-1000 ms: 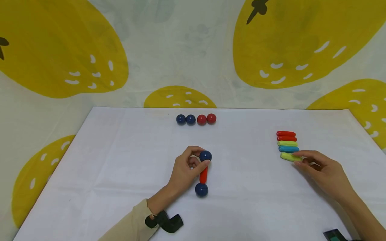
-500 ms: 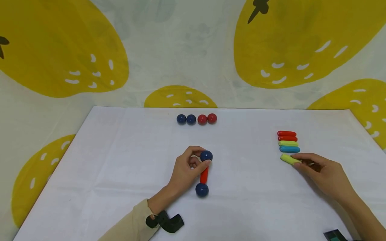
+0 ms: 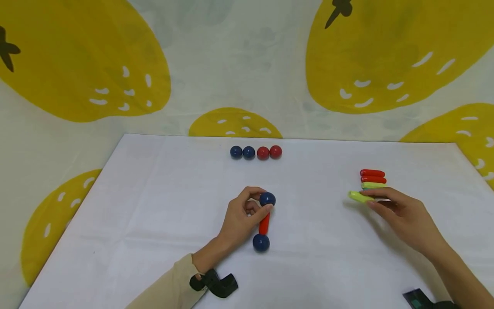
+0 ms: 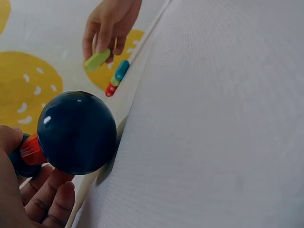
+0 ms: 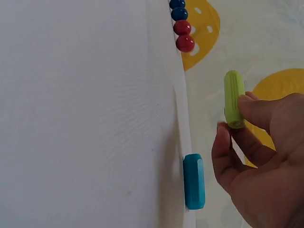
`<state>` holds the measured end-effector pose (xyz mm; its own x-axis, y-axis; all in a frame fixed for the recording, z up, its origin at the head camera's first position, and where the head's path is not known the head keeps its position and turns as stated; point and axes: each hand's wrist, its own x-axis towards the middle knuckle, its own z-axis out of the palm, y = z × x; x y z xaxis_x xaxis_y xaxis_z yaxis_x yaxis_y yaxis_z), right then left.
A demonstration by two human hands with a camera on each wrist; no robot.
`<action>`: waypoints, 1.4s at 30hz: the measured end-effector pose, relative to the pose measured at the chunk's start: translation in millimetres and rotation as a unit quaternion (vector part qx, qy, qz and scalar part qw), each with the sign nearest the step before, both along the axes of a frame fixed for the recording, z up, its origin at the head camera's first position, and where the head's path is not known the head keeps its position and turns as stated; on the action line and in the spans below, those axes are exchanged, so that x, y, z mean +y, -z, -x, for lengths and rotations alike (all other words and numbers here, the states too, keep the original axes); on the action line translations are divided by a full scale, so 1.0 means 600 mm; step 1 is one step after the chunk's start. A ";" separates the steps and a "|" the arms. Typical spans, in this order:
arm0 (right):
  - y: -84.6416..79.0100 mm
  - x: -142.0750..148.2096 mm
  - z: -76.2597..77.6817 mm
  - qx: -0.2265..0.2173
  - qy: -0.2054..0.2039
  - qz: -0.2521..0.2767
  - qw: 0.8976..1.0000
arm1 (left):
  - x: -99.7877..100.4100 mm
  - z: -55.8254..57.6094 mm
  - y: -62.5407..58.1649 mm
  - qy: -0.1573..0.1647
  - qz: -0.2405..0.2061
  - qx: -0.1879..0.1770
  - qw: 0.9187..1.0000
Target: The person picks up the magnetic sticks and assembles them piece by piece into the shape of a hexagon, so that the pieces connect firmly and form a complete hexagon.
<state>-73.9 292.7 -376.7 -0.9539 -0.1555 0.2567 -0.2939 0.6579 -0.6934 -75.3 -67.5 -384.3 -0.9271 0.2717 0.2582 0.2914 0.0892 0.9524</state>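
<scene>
My left hand point(image 3: 243, 216) pinches the far end of a joined piece: a red rod point(image 3: 264, 224) with a dark blue ball point(image 3: 267, 199) at its far end and another dark blue ball point(image 3: 261, 243) at its near end. In the left wrist view the near blue ball point(image 4: 77, 133) looms large and hides part of the rod. On the right, my right hand point(image 3: 405, 216) holds a yellow-green rod point(image 3: 359, 197) between thumb and fingers, lifted off the table. The right wrist view shows this ridged rod point(image 5: 234, 99) with a hole in its end.
Two blue balls point(image 3: 242, 152) and two red balls point(image 3: 269, 152) line up near the table's back edge. By the right hand lie two red rods point(image 3: 373, 176), a yellow-green rod point(image 3: 373, 185) and a blue rod point(image 5: 194, 181). The white table point(image 3: 173, 184) meets a patterned cloth behind.
My right hand has picked the nearest yellow-green rod off the row and raised it, moving slightly left. The left hand keeps its grip in place; the head view has shifted a little.
</scene>
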 end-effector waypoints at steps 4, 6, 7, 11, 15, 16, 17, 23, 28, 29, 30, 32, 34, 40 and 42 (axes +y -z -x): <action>-0.004 -0.023 0.010 0.001 -0.037 0.022 0.999 | 0.001 0.000 0.000 -0.001 0.000 -0.003 1.000; -0.005 -0.033 0.014 -0.004 -0.049 0.027 0.998 | 0.002 0.000 0.000 -0.002 0.001 -0.005 1.000; -0.005 -0.038 0.015 -0.007 -0.056 0.031 0.998 | 0.002 -0.001 0.000 -0.002 0.001 -0.006 1.000; -0.010 -0.061 0.023 -0.016 -0.075 0.040 0.996 | 0.002 -0.001 -0.001 -0.003 0.002 -0.006 1.000; -0.013 -0.086 0.031 -0.020 -0.096 0.037 0.995 | 0.002 0.000 0.000 -0.005 0.007 -0.006 1.000; -0.013 -0.093 0.032 -0.023 -0.102 0.039 0.994 | 0.002 0.000 0.000 -0.005 0.008 -0.006 1.000; -0.013 -0.099 0.034 -0.024 -0.109 0.043 0.993 | 0.002 0.000 0.001 -0.006 0.009 -0.006 1.000; -0.007 -0.133 0.040 -0.023 -0.142 0.052 0.988 | 0.002 0.013 0.040 -0.008 0.009 -0.005 1.000; -0.005 -0.152 0.042 -0.023 -0.158 0.044 0.986 | 0.002 0.017 0.053 -0.012 0.012 0.003 1.000; -0.005 -0.155 0.043 -0.024 -0.161 0.043 0.986 | 0.002 0.017 0.053 -0.012 0.012 0.005 1.000; -0.005 -0.158 0.043 -0.025 -0.162 0.041 0.986 | 0.002 0.017 0.053 -0.012 0.012 0.007 1.000; -0.006 -0.163 0.044 -0.028 -0.165 0.038 0.985 | 0.002 0.018 0.053 -0.013 0.011 0.011 1.000; -0.007 -0.169 0.045 -0.032 -0.169 0.036 0.984 | 0.001 0.018 0.053 -0.013 0.011 0.015 1.000; -0.010 -0.186 0.047 -0.043 -0.182 0.032 0.982 | 0.001 0.018 0.053 -0.016 0.012 0.023 1.000; -0.011 -0.191 0.048 -0.047 -0.183 0.029 0.982 | 0.001 0.019 0.053 -0.016 0.012 0.025 0.999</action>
<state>-102.8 178.1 -370.2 -0.8570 -0.4795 0.1890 -0.4360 0.4788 -0.7620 -86.5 -66.9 -416.0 -0.9219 0.2487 0.2972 0.3343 0.1226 0.9344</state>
